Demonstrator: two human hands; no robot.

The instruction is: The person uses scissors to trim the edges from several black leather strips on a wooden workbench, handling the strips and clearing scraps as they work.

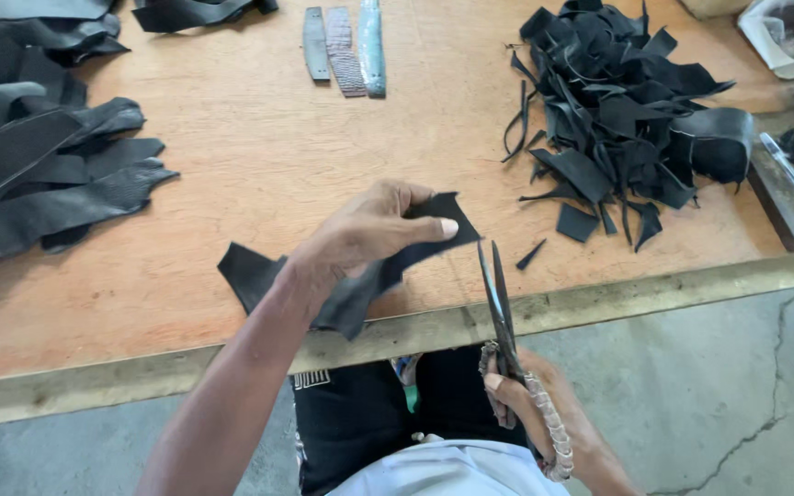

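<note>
limp black leather piece (pixel 351 289); dark scissors (pixel 500 308) upright.

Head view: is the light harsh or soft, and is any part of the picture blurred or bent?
Head view: soft, even daylight with faint shadows; the left hand, scissors and black scrap pile are sharp; the table edge looks slightly bowed by the lens.

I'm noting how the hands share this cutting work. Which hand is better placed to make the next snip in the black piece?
Right. The right hand grips the scissors, blades pointing at the black leather piece; the left hand is busy pinching that piece.
</note>
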